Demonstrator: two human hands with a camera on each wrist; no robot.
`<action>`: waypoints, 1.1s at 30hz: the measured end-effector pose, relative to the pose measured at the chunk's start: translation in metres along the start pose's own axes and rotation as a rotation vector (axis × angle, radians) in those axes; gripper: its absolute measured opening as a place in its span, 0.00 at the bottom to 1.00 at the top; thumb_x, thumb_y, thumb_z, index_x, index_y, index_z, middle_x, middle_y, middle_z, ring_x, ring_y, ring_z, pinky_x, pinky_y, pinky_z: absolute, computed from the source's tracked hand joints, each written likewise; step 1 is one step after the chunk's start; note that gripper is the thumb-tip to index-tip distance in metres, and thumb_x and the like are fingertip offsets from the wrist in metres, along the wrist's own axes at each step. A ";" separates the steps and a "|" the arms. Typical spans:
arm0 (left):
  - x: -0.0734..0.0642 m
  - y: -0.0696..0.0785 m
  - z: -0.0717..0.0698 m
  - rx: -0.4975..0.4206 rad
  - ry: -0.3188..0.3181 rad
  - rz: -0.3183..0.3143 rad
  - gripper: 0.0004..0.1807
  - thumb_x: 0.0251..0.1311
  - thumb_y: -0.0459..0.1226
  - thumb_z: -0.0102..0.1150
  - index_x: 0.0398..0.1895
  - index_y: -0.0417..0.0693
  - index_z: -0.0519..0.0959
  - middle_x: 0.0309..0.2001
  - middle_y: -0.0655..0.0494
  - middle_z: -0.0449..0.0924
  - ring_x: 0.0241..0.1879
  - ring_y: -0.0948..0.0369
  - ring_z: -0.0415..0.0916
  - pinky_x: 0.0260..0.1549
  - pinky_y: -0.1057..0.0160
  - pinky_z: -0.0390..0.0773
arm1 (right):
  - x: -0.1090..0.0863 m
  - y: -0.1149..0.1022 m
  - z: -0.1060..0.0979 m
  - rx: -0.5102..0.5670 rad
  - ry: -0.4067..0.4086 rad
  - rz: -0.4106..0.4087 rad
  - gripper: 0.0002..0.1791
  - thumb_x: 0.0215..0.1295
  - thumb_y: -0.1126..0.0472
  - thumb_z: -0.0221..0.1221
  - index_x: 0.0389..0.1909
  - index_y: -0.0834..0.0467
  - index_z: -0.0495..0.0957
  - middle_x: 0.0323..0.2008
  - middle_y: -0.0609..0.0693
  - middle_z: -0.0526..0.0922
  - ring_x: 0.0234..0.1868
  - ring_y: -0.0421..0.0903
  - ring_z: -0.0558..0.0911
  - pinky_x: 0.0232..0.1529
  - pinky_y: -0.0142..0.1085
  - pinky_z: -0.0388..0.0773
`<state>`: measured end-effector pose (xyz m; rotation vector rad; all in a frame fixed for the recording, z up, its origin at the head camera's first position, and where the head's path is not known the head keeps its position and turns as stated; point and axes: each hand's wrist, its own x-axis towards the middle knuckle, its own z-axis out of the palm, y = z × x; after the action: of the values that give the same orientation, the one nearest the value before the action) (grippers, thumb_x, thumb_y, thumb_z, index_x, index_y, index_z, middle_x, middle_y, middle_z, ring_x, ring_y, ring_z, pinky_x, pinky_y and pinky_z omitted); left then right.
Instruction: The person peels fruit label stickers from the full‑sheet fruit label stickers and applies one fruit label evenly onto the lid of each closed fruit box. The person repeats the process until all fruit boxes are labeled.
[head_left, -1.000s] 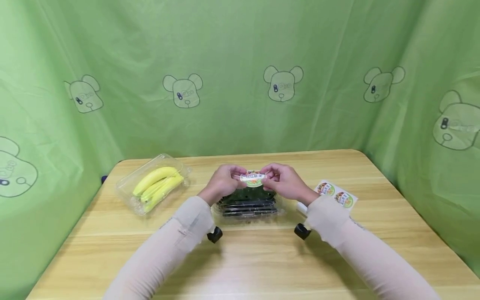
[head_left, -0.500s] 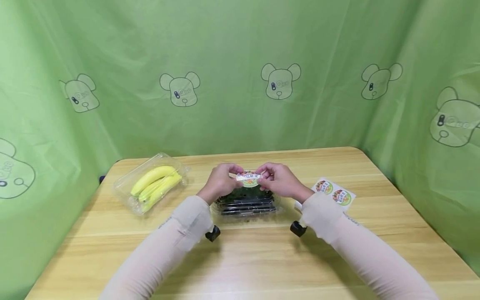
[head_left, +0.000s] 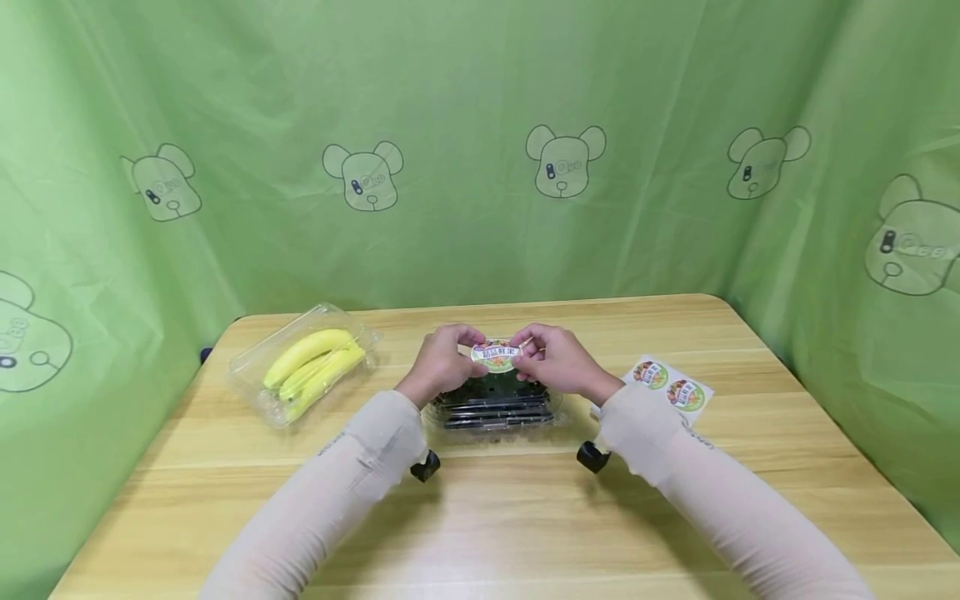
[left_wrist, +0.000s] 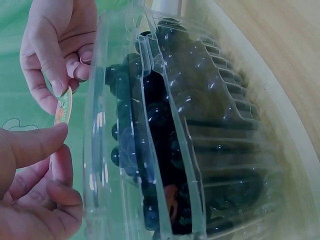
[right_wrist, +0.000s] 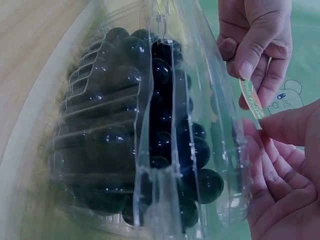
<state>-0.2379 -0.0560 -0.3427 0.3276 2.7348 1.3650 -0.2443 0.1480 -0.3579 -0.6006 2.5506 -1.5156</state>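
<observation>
Between my two hands, a round printed sticker (head_left: 497, 356) with fruit pictures is held just above a clear plastic box (head_left: 495, 421). My left hand (head_left: 442, 362) pinches its left edge, while my right hand (head_left: 558, 360) pinches the opposite edge. Both wrist views show thumb and fingers on the sticker (left_wrist: 63, 106). Dark round grapes (right_wrist: 162, 105) fill the box, whose lid is down. Part of the box lies hidden behind the hands in the head view.
Yellow bananas (head_left: 315, 371) lie in another clear box (head_left: 255, 367) at the back left. A white sheet (head_left: 701, 390) with similar round stickers rests beside my right forearm. Green curtain (head_left: 465, 250) hangs behind the wooden table (head_left: 510, 525).
The sticker and both hands have shifted very slightly left in the head view, and the sticker's tilt differs a little. Both hands keep hold of it.
</observation>
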 end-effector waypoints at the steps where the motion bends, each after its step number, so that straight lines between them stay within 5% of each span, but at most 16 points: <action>1: 0.000 -0.001 0.000 0.001 0.001 -0.005 0.23 0.46 0.29 0.74 0.48 0.44 0.80 0.49 0.50 0.81 0.41 0.56 0.80 0.43 0.60 0.79 | 0.000 0.000 0.001 -0.002 -0.003 0.006 0.14 0.62 0.71 0.60 0.48 0.69 0.74 0.30 0.58 0.80 0.27 0.50 0.83 0.29 0.40 0.84; 12: 0.003 0.000 -0.002 -0.011 0.003 -0.006 0.22 0.45 0.28 0.74 0.47 0.40 0.80 0.47 0.48 0.82 0.39 0.56 0.80 0.35 0.65 0.81 | 0.001 -0.004 -0.002 -0.062 0.008 0.006 0.16 0.60 0.70 0.63 0.49 0.68 0.75 0.29 0.56 0.82 0.26 0.50 0.83 0.25 0.40 0.82; 22: -0.001 0.001 -0.002 0.030 -0.025 -0.014 0.21 0.49 0.31 0.73 0.49 0.40 0.81 0.43 0.49 0.83 0.39 0.57 0.80 0.38 0.64 0.81 | 0.001 -0.005 -0.001 -0.079 -0.012 0.011 0.14 0.61 0.70 0.62 0.47 0.69 0.76 0.29 0.58 0.82 0.26 0.51 0.83 0.24 0.41 0.82; 33: 0.001 -0.001 -0.001 0.136 -0.048 0.047 0.17 0.54 0.33 0.70 0.48 0.41 0.82 0.45 0.49 0.84 0.42 0.56 0.81 0.44 0.61 0.80 | 0.001 -0.005 -0.003 -0.173 -0.031 0.004 0.11 0.61 0.68 0.64 0.43 0.66 0.78 0.26 0.52 0.81 0.24 0.49 0.82 0.21 0.36 0.79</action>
<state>-0.2389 -0.0577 -0.3429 0.4298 2.8035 1.1677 -0.2446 0.1473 -0.3519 -0.6322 2.6754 -1.2828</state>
